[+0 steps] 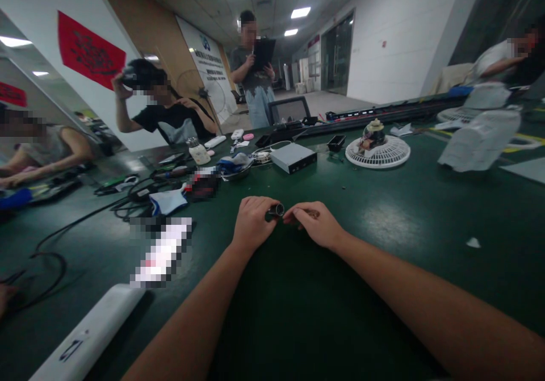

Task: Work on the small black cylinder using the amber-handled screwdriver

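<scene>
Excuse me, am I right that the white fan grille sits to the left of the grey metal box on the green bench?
Not quite: in the head view the white fan grille sits to the right of the grey metal box, not the left, on the green bench.

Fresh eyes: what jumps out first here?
At centre, the left hand grips a small dark cylinder, with the right hand beside it on the dark green workbench. Farther along the bench, right of centre, sits a round white fan grille. At the far end of the room stands a person holding a black clipboard.
</scene>
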The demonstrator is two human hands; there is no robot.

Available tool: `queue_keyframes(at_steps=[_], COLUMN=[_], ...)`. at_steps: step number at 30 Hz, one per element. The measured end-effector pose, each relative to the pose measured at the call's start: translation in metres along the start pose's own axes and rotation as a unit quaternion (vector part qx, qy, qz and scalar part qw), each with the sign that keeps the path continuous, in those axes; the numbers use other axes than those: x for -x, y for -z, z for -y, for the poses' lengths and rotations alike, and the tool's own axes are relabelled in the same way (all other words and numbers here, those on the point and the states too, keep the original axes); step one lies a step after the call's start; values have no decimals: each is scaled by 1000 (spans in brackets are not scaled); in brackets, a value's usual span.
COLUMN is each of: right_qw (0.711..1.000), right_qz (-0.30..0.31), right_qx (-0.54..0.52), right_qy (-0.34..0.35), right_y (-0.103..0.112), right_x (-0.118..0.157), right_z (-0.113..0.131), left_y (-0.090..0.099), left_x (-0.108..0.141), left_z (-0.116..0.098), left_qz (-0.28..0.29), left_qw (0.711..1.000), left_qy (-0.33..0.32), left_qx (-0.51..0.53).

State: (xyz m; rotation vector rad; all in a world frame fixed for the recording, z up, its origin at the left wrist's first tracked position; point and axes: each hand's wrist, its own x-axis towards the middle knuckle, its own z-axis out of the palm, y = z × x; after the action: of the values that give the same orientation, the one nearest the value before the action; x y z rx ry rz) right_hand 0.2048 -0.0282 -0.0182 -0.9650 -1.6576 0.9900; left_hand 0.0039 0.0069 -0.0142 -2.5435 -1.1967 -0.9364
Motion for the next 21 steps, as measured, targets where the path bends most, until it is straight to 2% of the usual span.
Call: queue_keyframes(at_steps=[2,5,9,12,15,17,19,21], right_qw=[999,999,994,990,991,991,989,988], right_qz=[-9,-31,8,2,-21,-8,12,7], right_qx=[-37,-33,-87,-133,-106,-98,-122,-144], right_qy=[-2,-20,-70,-53,-73,-90,-79,-61], right_y=[0,-1,0,0,-1,-1,-1,-1], right_x=[-1,-2,-4,-5,-6,-6,-6,-6], right_z=[0,-2,-6,-7,-6,-5,-5,-6], left_y=[0,1,1,2,2,3,3,3], left_x=[0,0,0,0,0,0,0,0], left_z=[0,0,0,0,-1,-2,-2,-2], left_qz=[-2,0,8,5,6,7,5,4], left_qw=[1000,1000,1000,1000,1000,1000,1000,1000], left_qy=[-2,-3,-4,-4,-3,-3,-4,-6], left_qx=[1,-1,-3,4,-1,-5,-3,-2])
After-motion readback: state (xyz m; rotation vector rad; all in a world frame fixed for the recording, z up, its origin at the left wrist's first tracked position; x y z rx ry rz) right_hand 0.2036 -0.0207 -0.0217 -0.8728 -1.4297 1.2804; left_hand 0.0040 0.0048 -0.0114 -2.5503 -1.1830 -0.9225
